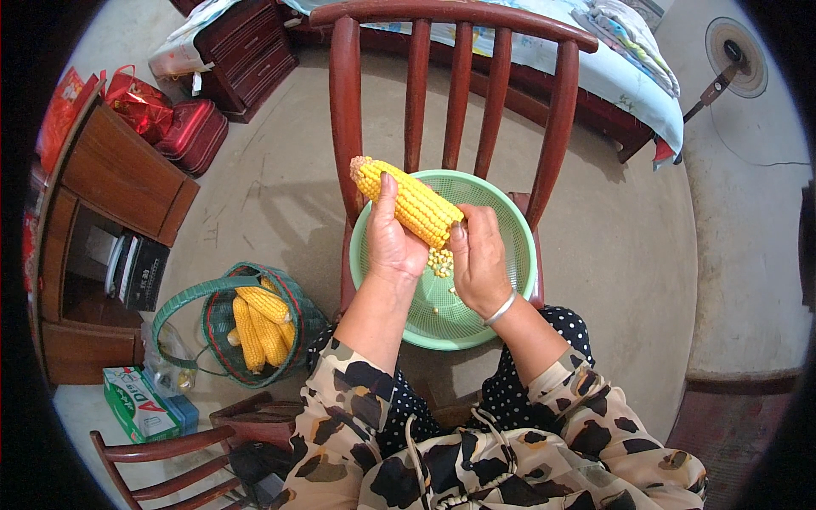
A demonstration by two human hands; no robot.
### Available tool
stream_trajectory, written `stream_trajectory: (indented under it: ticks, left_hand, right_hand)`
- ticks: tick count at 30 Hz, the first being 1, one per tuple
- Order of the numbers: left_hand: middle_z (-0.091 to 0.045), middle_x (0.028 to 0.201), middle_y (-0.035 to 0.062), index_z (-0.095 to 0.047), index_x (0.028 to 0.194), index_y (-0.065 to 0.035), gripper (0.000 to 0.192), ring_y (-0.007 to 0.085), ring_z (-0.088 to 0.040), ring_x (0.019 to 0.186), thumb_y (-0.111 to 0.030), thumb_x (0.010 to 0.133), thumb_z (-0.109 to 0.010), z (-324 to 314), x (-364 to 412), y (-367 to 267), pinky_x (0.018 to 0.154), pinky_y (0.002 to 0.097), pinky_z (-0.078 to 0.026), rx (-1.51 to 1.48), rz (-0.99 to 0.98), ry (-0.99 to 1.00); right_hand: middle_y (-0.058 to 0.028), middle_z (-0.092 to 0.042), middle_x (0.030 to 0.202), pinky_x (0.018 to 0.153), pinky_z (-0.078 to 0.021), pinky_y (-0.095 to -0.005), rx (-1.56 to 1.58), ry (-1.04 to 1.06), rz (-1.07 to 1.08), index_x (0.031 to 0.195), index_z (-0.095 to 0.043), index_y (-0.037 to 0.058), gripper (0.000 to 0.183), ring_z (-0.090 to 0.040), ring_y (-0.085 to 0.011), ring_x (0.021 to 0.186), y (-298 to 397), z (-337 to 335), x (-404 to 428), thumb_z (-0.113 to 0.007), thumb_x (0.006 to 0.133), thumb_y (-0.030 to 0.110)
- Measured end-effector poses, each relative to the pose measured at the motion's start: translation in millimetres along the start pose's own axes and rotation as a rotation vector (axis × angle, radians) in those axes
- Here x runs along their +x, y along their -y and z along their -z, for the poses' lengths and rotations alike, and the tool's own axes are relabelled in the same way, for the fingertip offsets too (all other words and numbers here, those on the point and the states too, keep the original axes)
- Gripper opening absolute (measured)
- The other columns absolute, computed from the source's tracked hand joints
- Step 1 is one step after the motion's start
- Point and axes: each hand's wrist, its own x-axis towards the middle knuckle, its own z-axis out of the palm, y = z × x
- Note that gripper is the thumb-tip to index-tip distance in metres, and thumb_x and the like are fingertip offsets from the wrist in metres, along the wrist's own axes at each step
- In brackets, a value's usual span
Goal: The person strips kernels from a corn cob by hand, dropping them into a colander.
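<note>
An ear of yellow corn (414,203) lies tilted across my left hand (396,239), whose thumb presses along its upper side. My right hand (479,255) grips the ear's lower right end, thumb against the kernels there. Directly below both hands is a light green plastic colander (440,322), set on the seat of a red wooden chair (347,121). Loose corn kernels (440,262) lie in a small heap inside it, partly hidden by the hands and the ear. A metal bangle (500,308) circles my right wrist.
To the left, a green woven basket (312,325) on the floor holds several corn ears (261,325). Near it are a green and white box (140,405) and a wooden cabinet (121,172). A bed (612,76) and an electric fan (736,57) stand farther back.
</note>
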Motion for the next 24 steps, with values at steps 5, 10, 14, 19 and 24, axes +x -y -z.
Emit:
stream_trajectory:
  ticks: [5,10,14,19,24]
  left_hand:
    - [-0.052,0.098,0.0090,-0.045,0.114,-0.0054,0.044,0.0217,-0.053,0.094,-0.037,0.086,-0.059,0.5,2.0,-1.7,0.086,0.0404,-0.046,-0.026,0.006,0.026]
    - [-0.055,0.101,0.0102,-0.048,0.110,-0.0046,0.047,0.0242,-0.053,0.096,-0.043,0.085,-0.059,4.8,3.7,0.7,0.089,0.0411,-0.044,0.047,-0.027,0.013]
    - [-0.054,0.102,0.0099,-0.048,0.112,-0.0048,0.047,0.0241,-0.053,0.097,-0.043,0.086,-0.058,3.9,3.8,1.0,0.089,0.0408,-0.043,0.036,-0.007,0.003]
    - [-0.053,0.102,0.0089,-0.047,0.114,-0.0052,0.044,0.0226,-0.052,0.099,-0.039,0.087,-0.059,-1.3,1.2,0.9,0.090,0.0396,-0.043,0.010,-0.003,-0.071]
    - [-0.053,0.105,0.0071,-0.047,0.115,-0.0060,0.044,0.0206,-0.051,0.100,-0.036,0.086,-0.060,-1.5,0.1,0.7,0.092,0.0385,-0.042,0.059,-0.033,-0.027]
  right_hand:
    - [-0.0208,-0.049,0.093,0.075,-0.0434,-0.0388,0.179,-0.022,-0.024,0.108,-0.047,-0.0065,0.028,-0.052,-0.0334,0.082,-0.3,2.1,1.4,-0.048,0.090,0.014]
    - [-0.0214,-0.049,0.095,0.077,-0.0434,-0.0384,0.088,0.030,-0.036,0.110,-0.046,-0.0066,0.029,-0.052,-0.0336,0.084,5.5,3.6,2.3,-0.048,0.089,0.013]
    - [-0.0225,-0.048,0.096,0.077,-0.0433,-0.0400,0.089,-0.009,-0.013,0.110,-0.045,-0.0068,0.028,-0.052,-0.0362,0.085,3.5,-0.1,1.4,-0.047,0.090,0.011]
    - [-0.0232,-0.048,0.097,0.077,-0.0431,-0.0419,0.068,-0.017,-0.042,0.110,-0.046,-0.0062,0.026,-0.052,-0.0372,0.085,1.8,-2.7,0.1,-0.045,0.090,0.010]
    - [-0.0206,-0.053,0.092,0.077,-0.0432,-0.0415,-0.046,-0.017,-0.084,0.107,-0.049,-0.0042,0.022,-0.054,-0.0368,0.081,-4.0,-2.8,-1.1,-0.046,0.089,0.009]
